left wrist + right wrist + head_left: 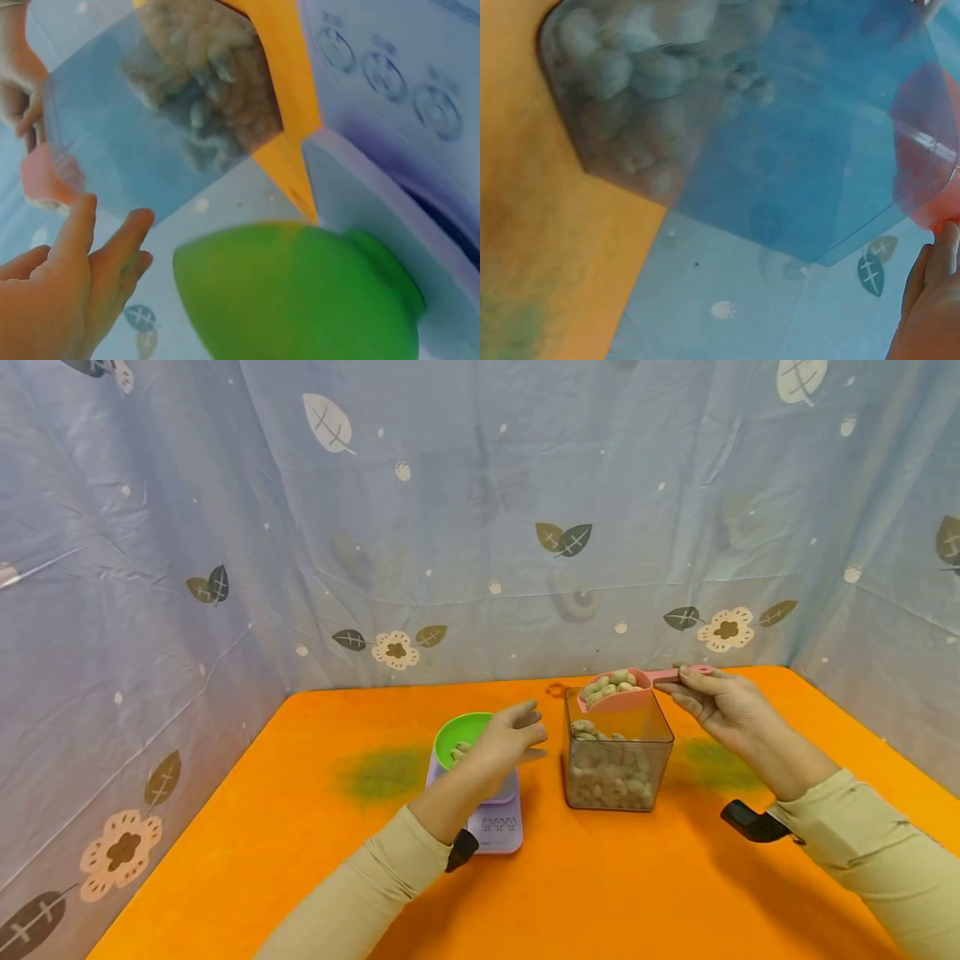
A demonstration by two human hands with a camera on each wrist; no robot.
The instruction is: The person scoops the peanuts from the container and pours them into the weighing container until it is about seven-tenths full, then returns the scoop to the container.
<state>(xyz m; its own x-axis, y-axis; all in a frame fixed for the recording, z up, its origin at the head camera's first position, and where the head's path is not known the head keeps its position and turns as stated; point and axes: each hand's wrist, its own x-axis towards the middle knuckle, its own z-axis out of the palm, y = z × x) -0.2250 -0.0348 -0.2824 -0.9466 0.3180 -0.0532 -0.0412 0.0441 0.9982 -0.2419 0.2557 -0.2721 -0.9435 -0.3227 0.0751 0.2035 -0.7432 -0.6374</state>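
Scoop (618, 687), pink, heaped with peanuts, held level above clear container (617, 758) by right hand (716, 702), fingers pinching handle; load not yet tipped into green bowl (461, 739) on scale (497, 814). Few peanuts already in bowl, container well filled, so early-to-mid judging by that. Left hand (510, 739) hovering beside bowl over orange bench (300, 827), fingers straight, holding nothing.

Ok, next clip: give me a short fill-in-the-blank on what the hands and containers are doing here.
1. The right hand holds a pink scoop full of ____.
2. The scoop is above the clear ____.
3. The green bowl sits on a lilac ____.
4. The left hand is open beside the ____ bowl.

Missing words: peanuts; container; scale; green
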